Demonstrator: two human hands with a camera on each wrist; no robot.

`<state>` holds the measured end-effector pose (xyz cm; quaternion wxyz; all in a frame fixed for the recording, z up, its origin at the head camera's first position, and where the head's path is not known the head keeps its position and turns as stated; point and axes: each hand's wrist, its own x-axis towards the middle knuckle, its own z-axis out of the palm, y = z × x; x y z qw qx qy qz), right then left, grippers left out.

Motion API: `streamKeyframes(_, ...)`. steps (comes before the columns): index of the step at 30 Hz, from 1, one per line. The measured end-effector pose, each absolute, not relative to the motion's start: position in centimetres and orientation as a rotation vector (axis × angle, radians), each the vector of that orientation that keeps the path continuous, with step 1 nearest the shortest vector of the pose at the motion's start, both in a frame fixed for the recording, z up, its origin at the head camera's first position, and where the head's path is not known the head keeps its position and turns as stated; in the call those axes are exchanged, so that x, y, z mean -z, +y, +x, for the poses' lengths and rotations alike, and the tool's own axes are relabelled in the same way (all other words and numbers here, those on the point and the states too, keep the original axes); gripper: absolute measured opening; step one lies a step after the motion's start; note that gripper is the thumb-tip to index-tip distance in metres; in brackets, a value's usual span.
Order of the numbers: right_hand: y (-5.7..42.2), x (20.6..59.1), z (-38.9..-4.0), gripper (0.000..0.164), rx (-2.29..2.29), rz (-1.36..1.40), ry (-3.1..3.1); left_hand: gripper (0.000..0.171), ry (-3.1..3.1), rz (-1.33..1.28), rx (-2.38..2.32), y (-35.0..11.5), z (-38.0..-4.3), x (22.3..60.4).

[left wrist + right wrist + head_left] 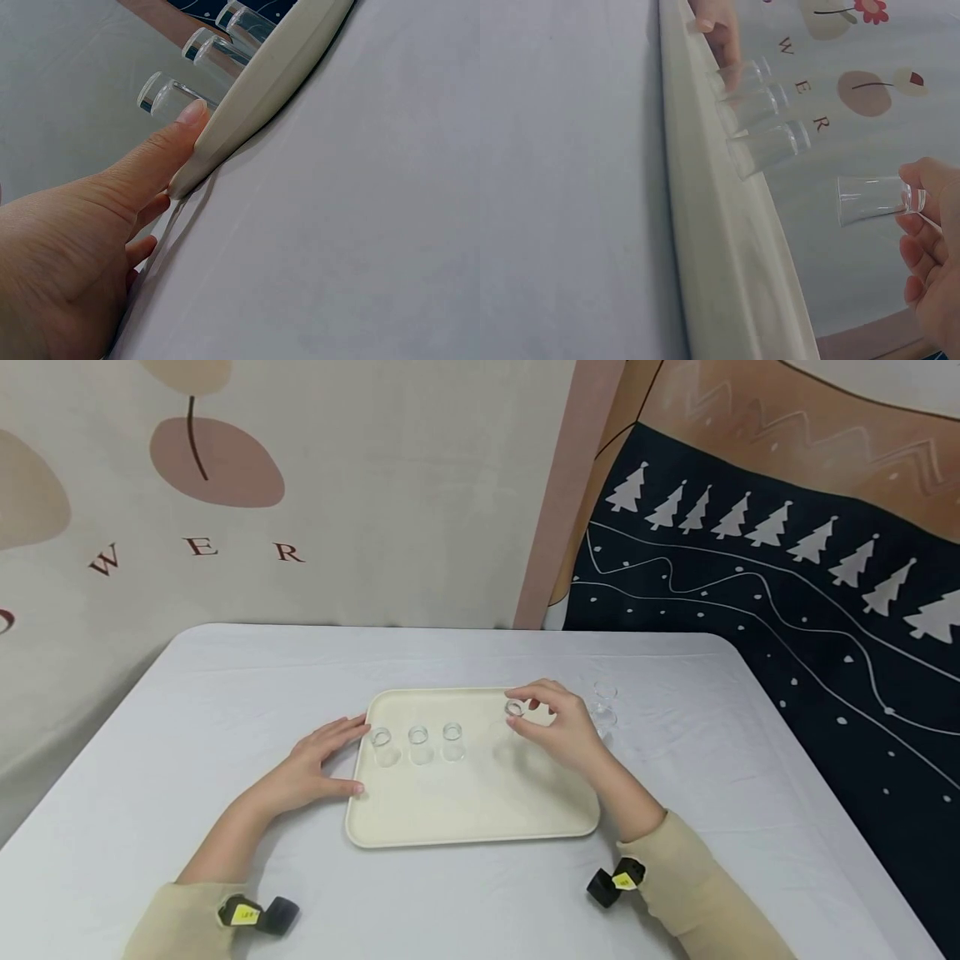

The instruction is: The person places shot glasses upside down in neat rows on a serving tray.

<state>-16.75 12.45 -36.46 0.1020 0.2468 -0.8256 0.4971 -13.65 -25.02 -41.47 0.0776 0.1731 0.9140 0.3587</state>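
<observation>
Glass [866,201], clear and flared, is pinched base-up by the right hand [566,731] near the far edge of the cream rectangular tray [465,806], the left edge seemingly steadied by the wide-spread left hand [303,770].

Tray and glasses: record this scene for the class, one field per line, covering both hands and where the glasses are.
Left hand: fingers spread, touching the left edge of the tray
Right hand: pinching a clear glass by its narrow end
Held glass: above the tray, wide end down
On tray: three glasses in a row, left half
Right of tray: more glassware, exact count unclear
</observation>
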Motion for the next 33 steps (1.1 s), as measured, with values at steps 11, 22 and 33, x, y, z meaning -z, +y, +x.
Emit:
streamKeyframes(11, 11.1, 38.1, -16.9, 0.027, -1.482, 0.751, -2.483, 0.092, 2.739, 0.529, -1.075, -25.0, -13.5, 41.3)
streamKeyframes(22, 10.5, 38.9, -17.0, 0.027, -1.469, 0.731, -2.575, 0.091, 2.749, 0.538, -1.081, -24.9, -13.4, 41.0)
streamKeyframes(33, 10.3, 39.2, -16.8, 0.029, -1.459, 0.731, -2.634, 0.094, 2.744, 0.534, -1.076, -25.0, -13.5, 41.3)
